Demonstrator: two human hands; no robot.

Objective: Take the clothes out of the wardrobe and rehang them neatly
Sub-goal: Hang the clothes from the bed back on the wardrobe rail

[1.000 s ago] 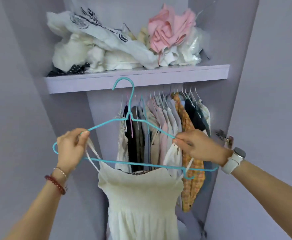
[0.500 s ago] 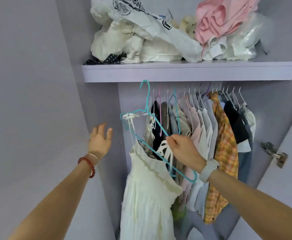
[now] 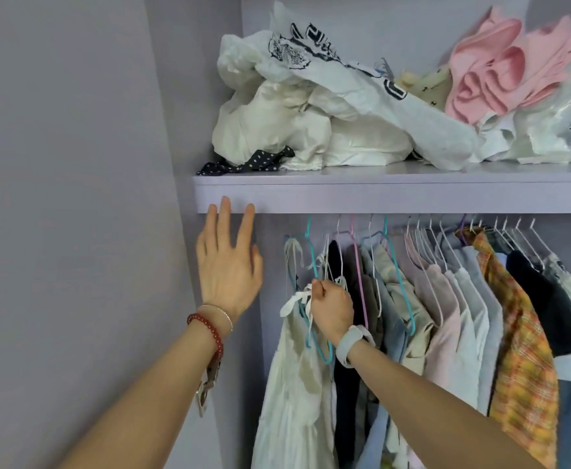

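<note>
Cream strappy dress (image 3: 294, 384) on a thin teal wire hanger (image 3: 314, 319) hangs at the left end of the row of clothes, at about six o'clock in the view. The hook goes up behind the pale purple shelf (image 3: 379, 198), so I cannot tell if it sits on the rail. The right hand (image 3: 331, 309) has its fingers curled tight around the teal hanger, near the white tied straps. The left hand (image 3: 228, 265) is at nine o'clock from it, flat and spread, holding nothing, with fingertips up by the shelf edge.

The dress could slip. Its thin straps may slide off the smooth wire if the hanger tips when the hand lets go. The hook might also miss the rail, and then the dress would drop. The black top on the pink hanger (image 3: 358, 265) is just beside it, so the hangers could tangle. At twelve o'clock, a messy pile of white and pink clothes (image 3: 379, 106) sits on the shelf.
</note>
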